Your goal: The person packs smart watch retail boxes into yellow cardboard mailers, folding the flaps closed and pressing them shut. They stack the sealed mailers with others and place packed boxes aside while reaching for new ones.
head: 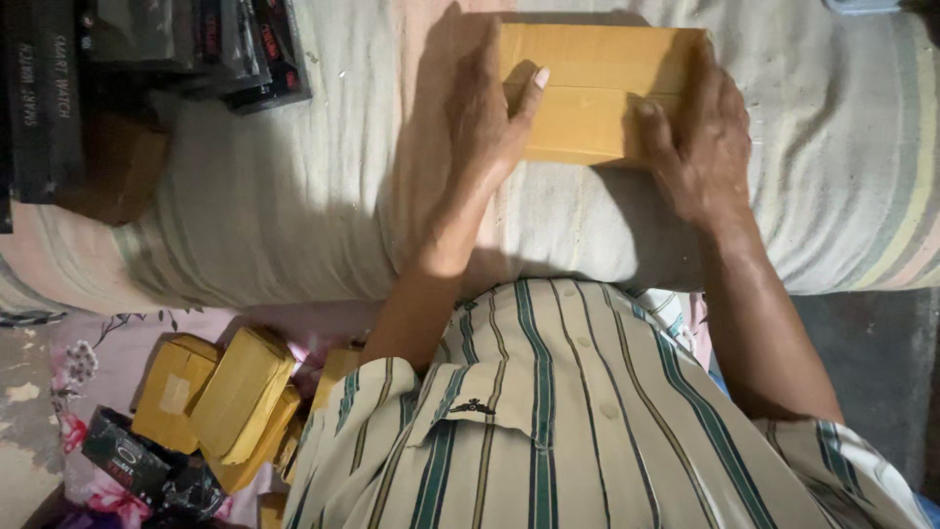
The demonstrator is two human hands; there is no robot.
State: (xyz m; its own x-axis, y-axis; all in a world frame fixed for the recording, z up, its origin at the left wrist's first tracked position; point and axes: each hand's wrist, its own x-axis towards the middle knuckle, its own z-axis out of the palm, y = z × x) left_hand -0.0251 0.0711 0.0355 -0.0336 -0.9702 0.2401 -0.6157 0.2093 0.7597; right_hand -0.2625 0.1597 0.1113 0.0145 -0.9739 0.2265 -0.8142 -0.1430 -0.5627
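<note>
A flat parcel wrapped in brown paper (pixel 587 93) lies on a striped cushion (pixel 294 206) in front of me. My left hand (pixel 485 118) rests on the parcel's left end, thumb laid over its top face. My right hand (pixel 700 137) grips the right end, thumb pressed on the top near the lower edge. Both hands hold the parcel down against the cushion.
Several black boxes (pixel 44 98) are stacked at the upper left, with a brown tape roll (pixel 122 171) beside them. Several more brown-wrapped parcels (pixel 235 397) and a black box (pixel 132 460) lie on a floral cloth at the lower left. My striped shirt fills the bottom.
</note>
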